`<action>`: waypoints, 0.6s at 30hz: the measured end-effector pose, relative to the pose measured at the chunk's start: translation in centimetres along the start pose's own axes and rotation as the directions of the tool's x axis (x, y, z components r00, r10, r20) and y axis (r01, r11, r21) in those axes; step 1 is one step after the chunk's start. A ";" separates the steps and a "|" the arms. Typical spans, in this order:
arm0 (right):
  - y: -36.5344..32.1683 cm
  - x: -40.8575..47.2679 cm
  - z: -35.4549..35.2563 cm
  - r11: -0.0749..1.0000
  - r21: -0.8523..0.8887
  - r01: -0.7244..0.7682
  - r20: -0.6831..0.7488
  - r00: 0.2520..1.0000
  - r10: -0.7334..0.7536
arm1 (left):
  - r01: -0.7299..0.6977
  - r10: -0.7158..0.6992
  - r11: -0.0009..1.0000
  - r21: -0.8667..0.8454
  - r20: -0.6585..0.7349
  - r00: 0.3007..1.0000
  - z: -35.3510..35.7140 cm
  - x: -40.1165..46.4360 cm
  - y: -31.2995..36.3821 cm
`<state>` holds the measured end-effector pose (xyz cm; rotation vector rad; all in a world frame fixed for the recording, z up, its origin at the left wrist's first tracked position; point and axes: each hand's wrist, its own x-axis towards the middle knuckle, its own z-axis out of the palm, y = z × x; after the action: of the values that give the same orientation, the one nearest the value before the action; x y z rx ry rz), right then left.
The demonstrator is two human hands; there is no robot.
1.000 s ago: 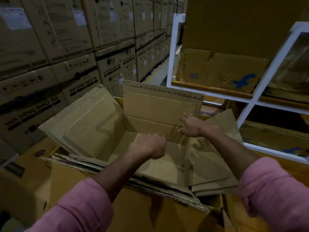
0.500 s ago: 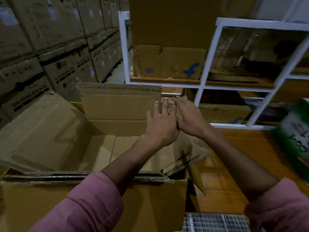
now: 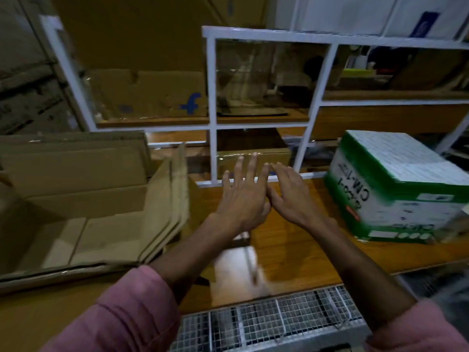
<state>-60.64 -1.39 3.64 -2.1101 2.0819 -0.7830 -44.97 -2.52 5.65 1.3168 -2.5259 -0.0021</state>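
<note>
Hands empty: left hand [image 3: 242,201] and right hand [image 3: 291,196] are both flat, fingers straight and spread. They sit side by side at centre frame, thumbs nearly touching, and hover over the counter [image 3: 304,252]. Neither touches a box.

Cardboard box [image 3: 86,196] sits left of centre, open, flaps up. Green box [image 3: 396,189] sits on the counter at right, closed, well apart from the right hand.

Read: between steps, carton open, load not yet picked. Next move likely calls for both hands to go right and take the green box by opposite sides. Then lift it over the standing right flap [image 3: 177,194] and lower it in.

Edges:
- That flap leans into the transfer path.
- White rack frame [image 3: 212,110] runs just past the fingertips, so little room forward.
- Open room is above the counter, between the two boxes.
- Wire mesh [image 3: 266,318] lies below the near counter edge.
- Blurred white thing [image 3: 236,270] shows under the left forearm; cannot tell what it is.
</note>
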 end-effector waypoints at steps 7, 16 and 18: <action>14.3 -5.5 -5.2 0.986 -0.074 -0.148 -0.011 0.989 0.148 | -0.098 0.101 0.994 -0.039 0.088 0.991 5.1 4.9 12.8; 24.6 -7.6 -10.0 0.952 -0.082 -0.296 -0.064 0.955 0.291 | -0.226 0.240 0.969 -0.102 0.157 0.958 8.9 10.9 21.1; 25.9 -7.4 -10.2 0.948 -0.081 -0.307 -0.067 0.951 0.302 | -0.247 0.263 0.963 -0.111 0.170 0.950 9.8 12.5 21.9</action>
<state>-88.02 6.69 0.00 -1.7563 2.4342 -0.7212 -71.84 -1.10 2.46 0.9884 -2.7986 -0.1865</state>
